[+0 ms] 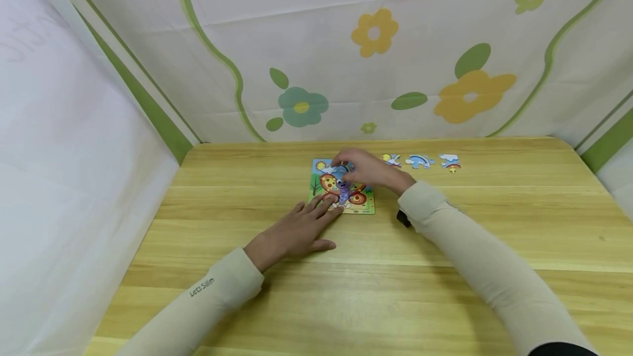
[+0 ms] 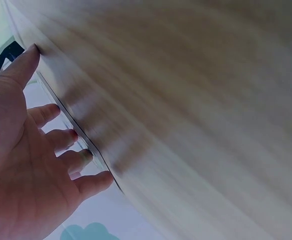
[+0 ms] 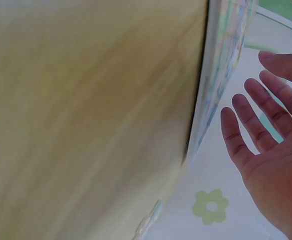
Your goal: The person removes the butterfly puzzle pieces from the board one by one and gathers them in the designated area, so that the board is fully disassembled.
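Observation:
A butterfly jigsaw puzzle (image 1: 366, 209) lies on the wooden table, with a sun, a tree and a purple-bodied butterfly on it. My left hand (image 1: 299, 231) is spread flat, its fingertips over the puzzle's lower left corner. In the left wrist view, the fingertips of the left hand (image 2: 30, 160) meet the puzzle's thin edge. Above the upper part of the puzzle is my right hand (image 1: 363, 168), bent downward and covering the top right corner. Seen from the right wrist, the right hand (image 3: 276, 135) has extended, slightly bent fingers and nothing held between them.
Three loose puzzle pieces lie in a row right of the puzzle: one with yellow (image 1: 392, 160), one with a rainbow (image 1: 420, 161) and one with a cloud (image 1: 450, 162). The wooden table (image 1: 346, 295) ends at a flower-printed fabric wall (image 1: 326, 43) behind.

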The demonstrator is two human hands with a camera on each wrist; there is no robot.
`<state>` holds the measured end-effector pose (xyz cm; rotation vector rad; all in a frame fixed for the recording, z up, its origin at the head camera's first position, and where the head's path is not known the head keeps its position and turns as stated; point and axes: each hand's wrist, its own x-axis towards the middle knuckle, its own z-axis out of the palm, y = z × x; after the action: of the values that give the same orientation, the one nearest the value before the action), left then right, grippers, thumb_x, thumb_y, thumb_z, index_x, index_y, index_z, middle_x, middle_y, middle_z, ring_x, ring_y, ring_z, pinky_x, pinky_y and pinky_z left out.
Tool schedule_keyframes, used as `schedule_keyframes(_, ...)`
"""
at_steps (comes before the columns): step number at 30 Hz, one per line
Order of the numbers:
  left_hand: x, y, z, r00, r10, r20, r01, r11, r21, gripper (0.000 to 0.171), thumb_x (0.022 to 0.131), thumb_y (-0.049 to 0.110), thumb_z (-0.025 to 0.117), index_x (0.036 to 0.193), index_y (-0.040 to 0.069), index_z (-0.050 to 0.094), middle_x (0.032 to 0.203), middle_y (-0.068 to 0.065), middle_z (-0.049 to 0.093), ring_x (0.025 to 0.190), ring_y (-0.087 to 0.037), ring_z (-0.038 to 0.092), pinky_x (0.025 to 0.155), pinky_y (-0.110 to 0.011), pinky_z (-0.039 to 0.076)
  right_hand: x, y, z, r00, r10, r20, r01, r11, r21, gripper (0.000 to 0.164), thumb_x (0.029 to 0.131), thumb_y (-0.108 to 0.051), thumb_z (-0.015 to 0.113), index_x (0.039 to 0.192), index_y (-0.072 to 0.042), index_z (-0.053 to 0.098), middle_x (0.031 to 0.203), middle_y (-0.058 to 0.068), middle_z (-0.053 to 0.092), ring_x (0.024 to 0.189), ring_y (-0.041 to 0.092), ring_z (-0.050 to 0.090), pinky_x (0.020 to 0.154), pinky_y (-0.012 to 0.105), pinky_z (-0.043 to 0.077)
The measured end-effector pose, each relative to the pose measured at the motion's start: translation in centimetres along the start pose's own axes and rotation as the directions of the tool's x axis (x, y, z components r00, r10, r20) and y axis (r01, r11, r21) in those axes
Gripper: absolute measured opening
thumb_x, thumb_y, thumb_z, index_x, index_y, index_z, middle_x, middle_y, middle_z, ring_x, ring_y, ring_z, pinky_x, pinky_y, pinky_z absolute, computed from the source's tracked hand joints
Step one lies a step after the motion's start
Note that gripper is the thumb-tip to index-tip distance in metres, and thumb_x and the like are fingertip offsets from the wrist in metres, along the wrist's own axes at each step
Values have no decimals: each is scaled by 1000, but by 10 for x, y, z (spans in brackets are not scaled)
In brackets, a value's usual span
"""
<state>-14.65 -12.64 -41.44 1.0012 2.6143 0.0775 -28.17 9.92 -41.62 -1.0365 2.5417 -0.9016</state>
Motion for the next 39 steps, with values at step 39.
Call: schedule_keyframes(39, -2, -1, -2, 1000, 4, 7, -3, 999, -33, 81, 106, 57, 50, 170, 19, 19, 178, -9, 9, 164, -36, 10, 126, -60, 29, 15, -8, 17, 996, -50, 76, 52, 998, -31, 37, 88, 4, 70, 124, -6, 74, 126, 12, 71, 125, 33, 64, 109, 52, 51)
